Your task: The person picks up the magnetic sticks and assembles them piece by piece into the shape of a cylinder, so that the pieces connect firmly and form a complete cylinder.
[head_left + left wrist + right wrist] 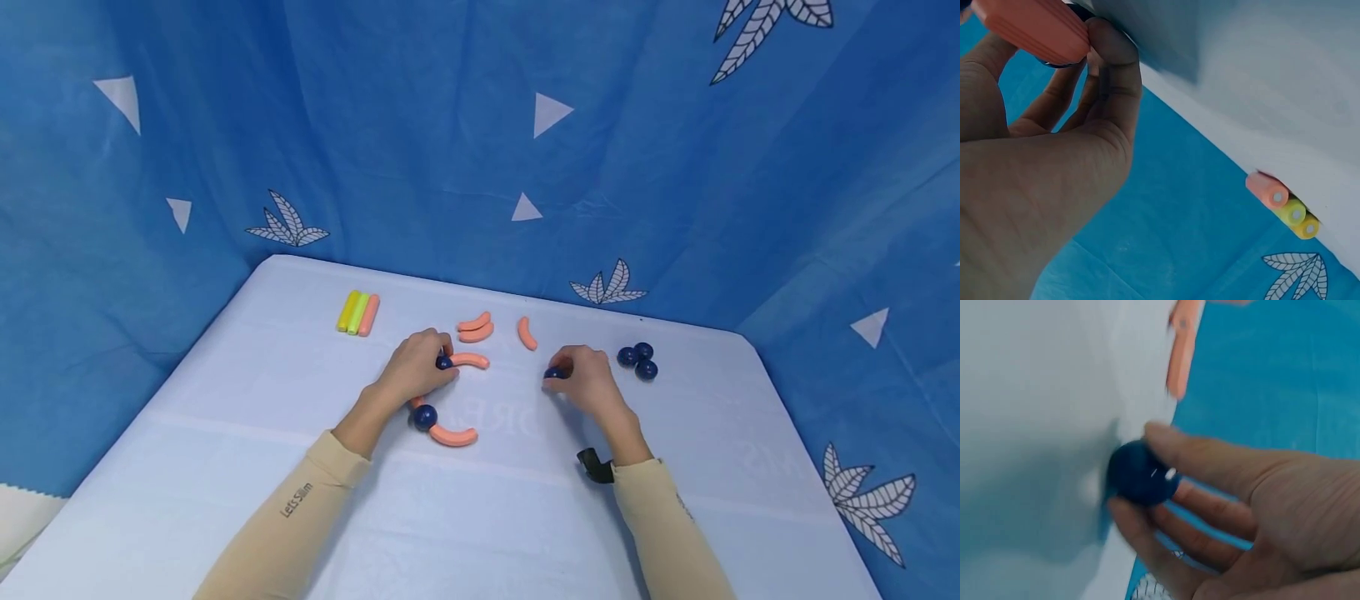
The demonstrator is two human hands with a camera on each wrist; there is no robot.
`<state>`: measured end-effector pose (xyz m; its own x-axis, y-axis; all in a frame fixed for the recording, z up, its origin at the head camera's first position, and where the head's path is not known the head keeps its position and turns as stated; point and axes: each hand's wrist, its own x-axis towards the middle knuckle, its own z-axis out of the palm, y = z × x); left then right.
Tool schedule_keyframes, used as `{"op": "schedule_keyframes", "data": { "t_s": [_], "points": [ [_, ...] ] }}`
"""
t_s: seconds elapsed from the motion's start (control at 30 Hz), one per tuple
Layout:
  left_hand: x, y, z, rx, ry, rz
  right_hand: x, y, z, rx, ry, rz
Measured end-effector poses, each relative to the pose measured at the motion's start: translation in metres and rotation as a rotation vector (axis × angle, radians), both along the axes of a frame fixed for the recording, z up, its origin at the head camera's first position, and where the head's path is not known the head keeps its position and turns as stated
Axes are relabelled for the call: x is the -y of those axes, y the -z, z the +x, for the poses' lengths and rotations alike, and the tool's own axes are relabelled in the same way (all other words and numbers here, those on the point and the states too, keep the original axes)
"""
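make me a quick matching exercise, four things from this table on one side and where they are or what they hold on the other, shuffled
1. lime stick
2. right hand
3. left hand
4. ball trio

A. holds a single ball
B. right of both hands
C. between yellow stick and pink stick
D. holds a ball touching a curved stick

Pairs: 1-C, 2-A, 3-D, 4-B

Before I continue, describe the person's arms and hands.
The left sleeve is beige with dark lettering beginning "Let's"; the right sleeve is beige with dark print too small to read. A black piece juts out by its cuff. The left hand and right hand wear no gloves.
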<state>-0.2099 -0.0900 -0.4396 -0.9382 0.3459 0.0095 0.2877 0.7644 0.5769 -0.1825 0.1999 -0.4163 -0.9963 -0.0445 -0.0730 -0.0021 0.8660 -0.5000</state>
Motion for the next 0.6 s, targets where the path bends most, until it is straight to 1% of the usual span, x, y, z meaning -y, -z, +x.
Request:
{"op": "schedule_keyframes", "data": {
  "t_s": [0.13, 0.27, 0.43, 0.6],
  "points": [
    [-0.001, -0.001, 0.000, 0.014, 0.012, 0.006, 0.021, 0.004, 0.004, -0.009, -0.059, -0.059],
    [-0.004, 0.002, 0.000, 0.023, 0.034, 0.012, 0.035, 0.009, 0.007, -0.042, -0.096, -0.097],
    [-0.009, 0.002, 0.002, 0.033, 0.073, 0.041, 0.046, 0.015, 0.010, -0.071, -0.124, -0.119],
    [-0.011, 0.000, 0.003, 0.012, 0.117, 0.023, 0.053, 0.018, 0.011, -0.087, -0.139, -0.129]
  ]
}}
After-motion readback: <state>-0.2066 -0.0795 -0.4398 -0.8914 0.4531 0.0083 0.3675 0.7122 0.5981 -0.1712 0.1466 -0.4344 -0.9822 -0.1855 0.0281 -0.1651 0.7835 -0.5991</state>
